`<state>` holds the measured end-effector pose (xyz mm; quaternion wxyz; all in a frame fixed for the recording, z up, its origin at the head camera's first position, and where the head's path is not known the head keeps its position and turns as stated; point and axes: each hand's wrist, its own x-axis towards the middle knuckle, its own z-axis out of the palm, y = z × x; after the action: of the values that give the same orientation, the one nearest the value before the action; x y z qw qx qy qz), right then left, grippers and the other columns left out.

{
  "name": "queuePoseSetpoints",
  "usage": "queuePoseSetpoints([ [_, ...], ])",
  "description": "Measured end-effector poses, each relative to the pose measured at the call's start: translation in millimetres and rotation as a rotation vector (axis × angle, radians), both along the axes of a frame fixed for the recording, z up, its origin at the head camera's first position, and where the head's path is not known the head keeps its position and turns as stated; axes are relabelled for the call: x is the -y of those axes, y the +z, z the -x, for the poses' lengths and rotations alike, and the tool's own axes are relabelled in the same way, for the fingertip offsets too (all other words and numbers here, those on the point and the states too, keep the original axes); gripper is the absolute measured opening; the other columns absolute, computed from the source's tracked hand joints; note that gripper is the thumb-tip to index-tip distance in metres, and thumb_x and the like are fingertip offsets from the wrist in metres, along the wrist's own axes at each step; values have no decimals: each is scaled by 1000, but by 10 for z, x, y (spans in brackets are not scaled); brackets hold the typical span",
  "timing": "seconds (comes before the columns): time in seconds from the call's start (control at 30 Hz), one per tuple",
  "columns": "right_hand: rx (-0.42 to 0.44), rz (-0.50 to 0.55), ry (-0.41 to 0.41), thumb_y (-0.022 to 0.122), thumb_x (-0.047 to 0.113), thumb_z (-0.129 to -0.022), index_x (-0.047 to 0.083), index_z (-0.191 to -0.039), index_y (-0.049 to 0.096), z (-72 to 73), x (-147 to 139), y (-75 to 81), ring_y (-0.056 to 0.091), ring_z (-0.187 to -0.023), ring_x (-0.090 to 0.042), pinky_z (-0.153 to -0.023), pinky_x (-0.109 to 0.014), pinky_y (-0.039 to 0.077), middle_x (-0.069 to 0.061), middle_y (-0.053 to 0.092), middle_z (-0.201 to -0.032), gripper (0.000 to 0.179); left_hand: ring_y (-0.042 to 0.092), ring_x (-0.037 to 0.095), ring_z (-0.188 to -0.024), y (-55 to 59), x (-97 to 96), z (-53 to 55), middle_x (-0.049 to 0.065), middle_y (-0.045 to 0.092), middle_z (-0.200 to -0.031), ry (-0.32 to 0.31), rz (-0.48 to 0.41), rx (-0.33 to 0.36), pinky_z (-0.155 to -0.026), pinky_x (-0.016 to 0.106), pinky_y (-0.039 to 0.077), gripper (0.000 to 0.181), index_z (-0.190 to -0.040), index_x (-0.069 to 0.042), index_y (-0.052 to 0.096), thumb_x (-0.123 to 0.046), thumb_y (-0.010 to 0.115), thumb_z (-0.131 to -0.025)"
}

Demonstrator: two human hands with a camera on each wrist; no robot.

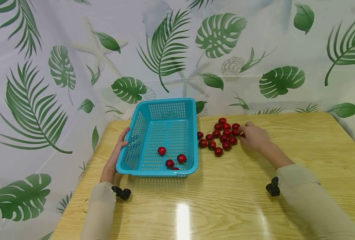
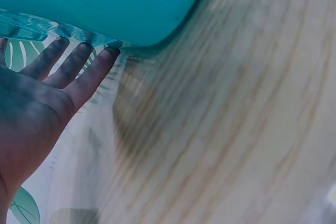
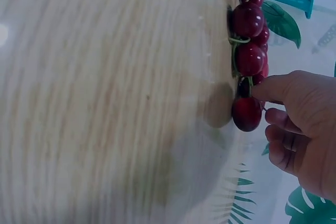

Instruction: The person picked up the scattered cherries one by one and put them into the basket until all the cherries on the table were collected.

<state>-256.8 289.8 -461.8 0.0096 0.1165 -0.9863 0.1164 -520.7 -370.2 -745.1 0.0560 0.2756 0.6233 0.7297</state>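
A turquoise plastic basket (image 1: 158,172) stands on the wooden table, with several red cherries (image 1: 162,151) on its floor. My left hand (image 1: 115,158) rests against the basket's left side; in the left wrist view its straight fingers (image 2: 94,74) touch the basket wall. To the right of the basket lies a loose group of cherries (image 1: 226,132) with green stems. At that group's right edge my right hand (image 1: 255,138) pinches a cherry (image 3: 247,114) between thumb and forefinger, the other fingers curled below. The fingers partly hide this cherry in the head view.
The wooden table (image 1: 225,196) meets a leaf-printed cloth (image 1: 177,60) at its back and left. A small black wrist device (image 1: 122,192) sits at the left cuff, and another black device (image 1: 273,186) at the right cuff.
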Motion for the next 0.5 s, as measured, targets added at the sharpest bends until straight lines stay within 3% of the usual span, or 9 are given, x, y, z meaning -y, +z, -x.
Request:
queuePoseSetpoints([
  [0.1,-14,-8,-11,61,9,-89,-2,-113,65,5,18,-33,56,-73,-25,-56,-39,47,-23,56,-110,27,33,12,-140,627,-326,-577,-11,21,-162,23,20,6,-105,26,34,66,-158,-26,27,-12,47,-97],
  [0.13,-20,-10,-14,61,9,-89,-2,-113,65,6,20,-41,56,-72,-26,-56,-40,48,-23,56,-109,27,31,14,-141,914,-478,-831,-9,20,-163,50,35,38,-107,27,32,66,-159,-25,26,-10,44,-97],
  [0.17,-24,-12,-19,60,10,-89,-2,-112,65,5,24,-45,56,-72,-26,-56,-40,48,-23,56,-108,27,31,15,-142,919,-484,-848,-10,21,-162,51,29,63,-107,29,32,66,-158,-28,27,-11,45,-96],
  [0.23,-31,-18,-25,60,11,-89,-2,-111,65,7,23,-61,57,-72,-27,-56,-42,48,-22,56,-106,25,28,19,-144,825,-433,-785,-11,19,-163,64,34,118,-109,32,31,69,-158,-30,26,-11,45,-95],
  [0.27,-34,-18,-28,59,11,-89,-1,-110,66,6,19,-68,58,-73,-27,-57,-42,49,-21,57,-106,25,29,19,-143,670,-353,-658,-13,21,-162,54,27,109,-106,30,33,68,-157,-31,28,-12,48,-95],
  [0.3,-36,-18,-30,58,11,-89,-1,-109,66,3,17,-71,58,-74,-28,-57,-42,49,-20,57,-105,24,27,21,-145,520,-272,-524,-12,18,-163,59,27,141,-107,32,33,70,-157,-32,27,-12,49,-94],
  [0.33,-38,-17,-33,58,11,-89,0,-108,66,0,13,-76,58,-74,-28,-57,-42,48,-20,57,-104,23,22,25,-147,323,-171,-346,-9,13,-165,56,18,139,-108,34,32,72,-158,-29,26,-12,50,-92],
  [0.37,-40,-15,-34,57,11,-90,0,-107,66,-4,9,-80,58,-75,-28,-56,-42,48,-20,57,-104,22,23,25,-147,56,-24,-115,-12,13,-165,34,9,137,-107,34,34,73,-158,-31,26,-14,53,-93],
  [0.5,-58,-8,-28,55,11,-92,2,-102,66,-19,-19,-90,58,-75,-28,-56,-41,47,-19,57,-104,17,23,24,-147,55,8,-72,-12,11,-165,46,31,169,-107,38,35,71,-158,-33,26,-18,53,-94],
])
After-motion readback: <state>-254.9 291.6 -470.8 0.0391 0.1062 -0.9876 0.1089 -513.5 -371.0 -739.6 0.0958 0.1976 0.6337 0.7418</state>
